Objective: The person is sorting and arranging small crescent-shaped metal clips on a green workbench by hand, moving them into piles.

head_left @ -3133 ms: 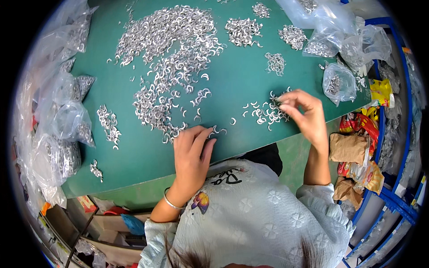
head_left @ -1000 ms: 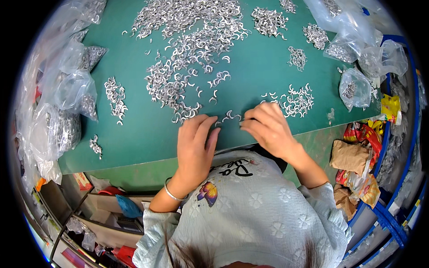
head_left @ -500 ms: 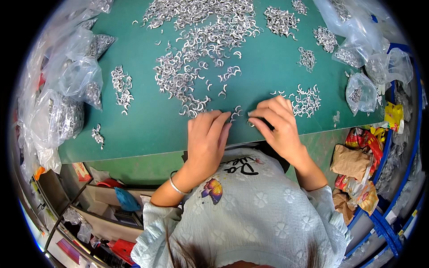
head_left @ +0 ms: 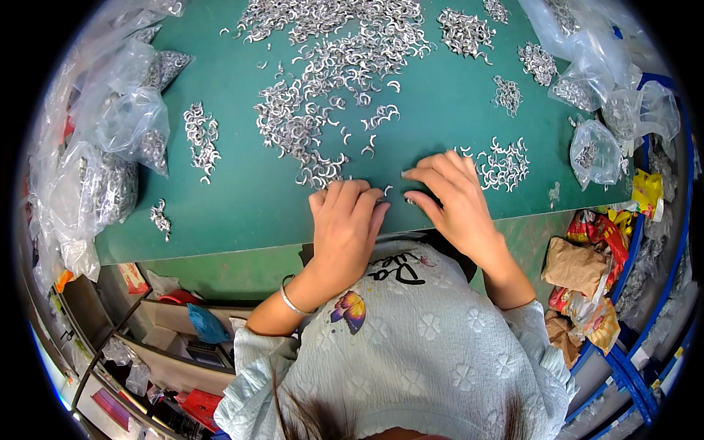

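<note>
My left hand (head_left: 345, 226) rests at the near end of a big heap of small silver crescent-shaped metal pieces (head_left: 290, 121). Its fingers are bent and close together, tips down on the table; what they hold, if anything, is hidden. Just off its index finger lies a single crescent piece (head_left: 388, 189). My right hand (head_left: 456, 196) hovers low over the table, its thumb apart from the curved fingers. A tiny metal piece (head_left: 410, 201) shows at the thumb tip; whether it touches the thumb I cannot tell. Beyond that hand, more crescent pieces (head_left: 506, 165) lie spread out.
Smaller heaps of metal parts sit on the green table (head_left: 235, 213), at left (head_left: 199, 139) and far right (head_left: 466, 33). Clear plastic bags of parts line the left (head_left: 110, 183) and right (head_left: 594, 154) edges. Blue shelving (head_left: 627, 381) and brown paper bags (head_left: 576, 268) stand lower right.
The small group of pieces between my hands has thinned to one visible piece. My right hand has shifted slightly left and away from me; my left hand has shifted slightly right.
</note>
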Motion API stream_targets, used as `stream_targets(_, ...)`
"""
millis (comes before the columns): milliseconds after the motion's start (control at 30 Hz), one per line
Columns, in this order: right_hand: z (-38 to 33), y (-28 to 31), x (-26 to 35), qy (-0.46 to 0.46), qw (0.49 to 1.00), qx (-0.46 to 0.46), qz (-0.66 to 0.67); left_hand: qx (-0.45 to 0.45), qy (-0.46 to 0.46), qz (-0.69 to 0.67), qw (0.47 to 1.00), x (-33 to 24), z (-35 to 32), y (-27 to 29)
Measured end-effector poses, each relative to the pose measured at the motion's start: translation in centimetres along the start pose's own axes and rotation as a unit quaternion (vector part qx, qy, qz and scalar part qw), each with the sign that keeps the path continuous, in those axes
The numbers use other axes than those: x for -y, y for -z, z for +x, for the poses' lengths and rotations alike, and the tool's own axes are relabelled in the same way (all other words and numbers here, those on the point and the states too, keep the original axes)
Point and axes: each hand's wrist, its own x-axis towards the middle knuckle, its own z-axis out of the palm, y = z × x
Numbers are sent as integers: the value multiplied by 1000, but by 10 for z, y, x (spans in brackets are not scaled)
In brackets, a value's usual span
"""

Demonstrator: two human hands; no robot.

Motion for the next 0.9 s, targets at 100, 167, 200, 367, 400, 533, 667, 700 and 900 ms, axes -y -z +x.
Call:
stream_targets(100,-2,1,-4,3,1000,0,-13,23,-13,-10,1000,3,-3,0)
stream_targets(167,-3,4,-5,3,1000,-2,-8,3,-9,-18,1000,1,-1,-1)
stream_targets(200,-3,7,-4,4,1000,1,-3,-7,-5,-22,1000,-1,0,-2)
stream_targets(367,-8,4,0,-13,1000,3,-2,7,-23,-2,1000,-1,12,-6)
stream_targets(400,-8,4,0,-16,1000,-3,6,12,-28,-3,1000,0,13,-7)
stream_targets(533,0,2,-2,-10,999,-34,-1,-14,-19,-42,999,1,19,-18)
stream_targets(667,5,-2,-7,-3,999,-6,-37,-40,-10,-93,995,-1,21,-17)
stream_targets(700,4,3,-8,-7,999,-9,-51,-48,-4,-99,994,-2,20,-14)
stream_targets(900,6,0,0,1,999,-43,-5,22,28,-78,996,-4,-1,8)
